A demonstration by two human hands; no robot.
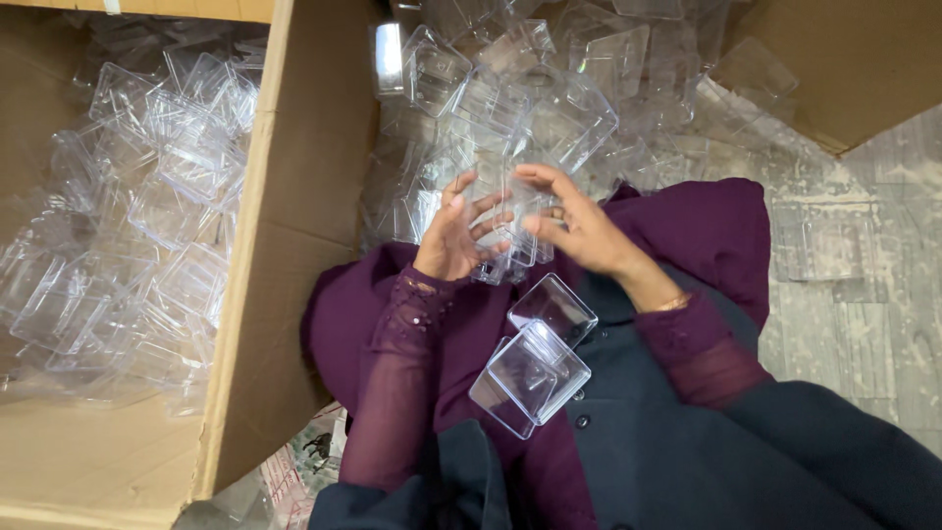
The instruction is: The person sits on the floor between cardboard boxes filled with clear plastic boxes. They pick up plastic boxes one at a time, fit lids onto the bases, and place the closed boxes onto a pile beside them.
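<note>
Both hands hold a clear box (510, 240) above the lap, left hand (453, 236) curled under it, right hand (574, 226) half-open against it, two boxes (535, 358) resting on the lap, many heaped in the carton (250, 294).

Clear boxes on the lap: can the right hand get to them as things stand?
Probably yes. The clear boxes lie uncovered on the lap just below the right hand, with nothing between. But both that hand and the left hand are busy holding a small clear piece.
</note>
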